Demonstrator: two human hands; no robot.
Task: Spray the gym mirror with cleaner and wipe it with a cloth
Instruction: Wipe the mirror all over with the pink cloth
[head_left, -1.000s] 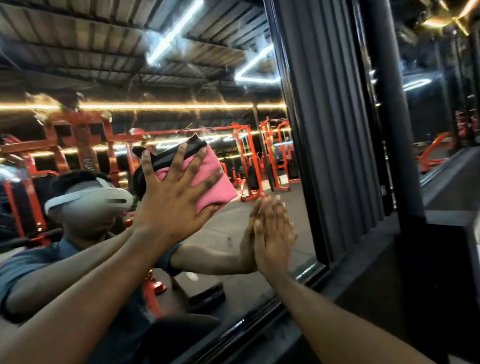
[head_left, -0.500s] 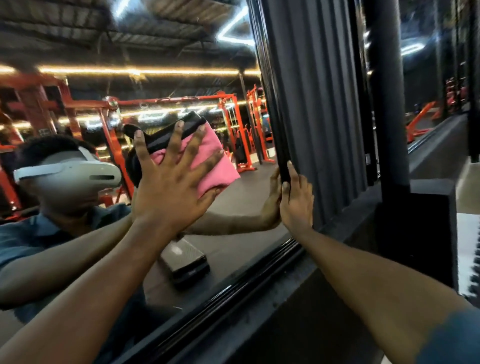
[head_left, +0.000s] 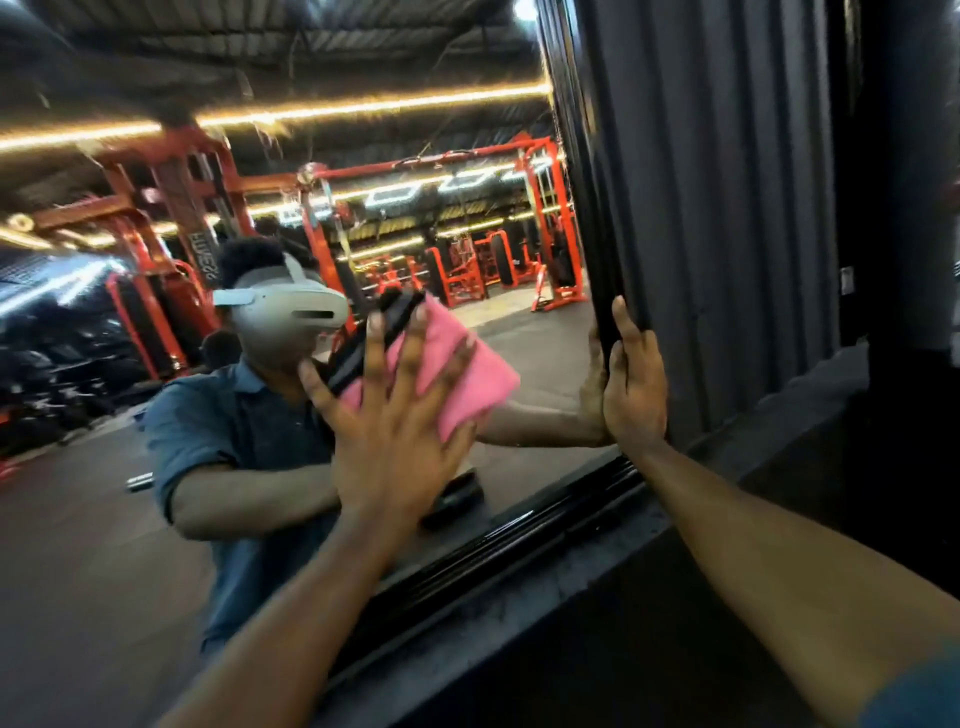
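Mirror (head_left: 130, 519): large glass panel filling the left and centre of the view, set in a black ribbed frame (head_left: 587, 234) along its right edge and bottom edge. Glass reflects orange gym machines (head_left: 171, 208), strip lights under a dark ceiling, grey floor, and a person in a blue shirt wearing a pale headset.

Wall panel (head_left: 727, 208): dark, vertically ribbed, directly right of the frame, with a black post (head_left: 904, 182) further right.

Ledge (head_left: 545, 582): dark, dusty, running diagonally below the mirror's bottom edge.

Left hand (head_left: 395, 441): raised in front of the glass, fingers straight and spread wide, palm pressing flat against the cloth. Bare forearm enters from the lower left.

Right hand (head_left: 636, 384): upright, fingers straight and held together, flat against the mirror at its right edge, fingertips lying beside the frame. Holds nothing. Forearm enters from the lower right, with a blue sleeve at the corner.

Cloth (head_left: 467, 379): 1 pink folded cloth, pinned between the left palm and the glass, low in the right half of the mirror, its right corner sticking out past the fingers. A black band or strap (head_left: 363, 353) shows along its upper left side; what it belongs to cannot be told.
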